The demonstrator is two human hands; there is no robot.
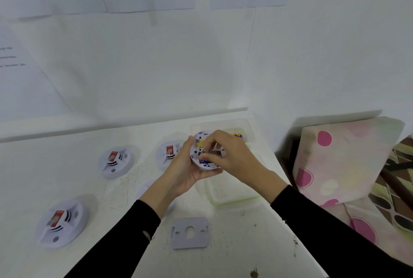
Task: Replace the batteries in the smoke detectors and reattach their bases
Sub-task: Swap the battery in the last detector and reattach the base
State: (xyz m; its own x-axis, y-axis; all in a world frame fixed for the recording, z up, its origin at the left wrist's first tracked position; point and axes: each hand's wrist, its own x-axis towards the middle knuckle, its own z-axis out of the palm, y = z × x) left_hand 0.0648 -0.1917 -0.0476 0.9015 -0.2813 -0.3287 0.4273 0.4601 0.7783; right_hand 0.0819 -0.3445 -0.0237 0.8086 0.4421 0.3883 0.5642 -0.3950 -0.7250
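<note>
My left hand (186, 166) grips a round white smoke detector (201, 143) held above the table, its open back turned toward me. My right hand (225, 154) reaches over the detector and its fingers pinch a battery (206, 154) at the battery bay; the hand hides most of it. A grey mounting base (190, 233) lies flat on the white table (134, 244) in front of me. Three more white detectors lie face up on the table: one at near left (62, 224), one at mid left (116, 161), one (168, 152) just behind my left hand.
Two clear plastic containers stand at the table's right: a near one (232, 192) under my hands and a far one (245, 130) with yellow and blue batteries (238, 136). A flowered cushion (339, 161) leans right of the table. Papers hang on the white wall (145, 65).
</note>
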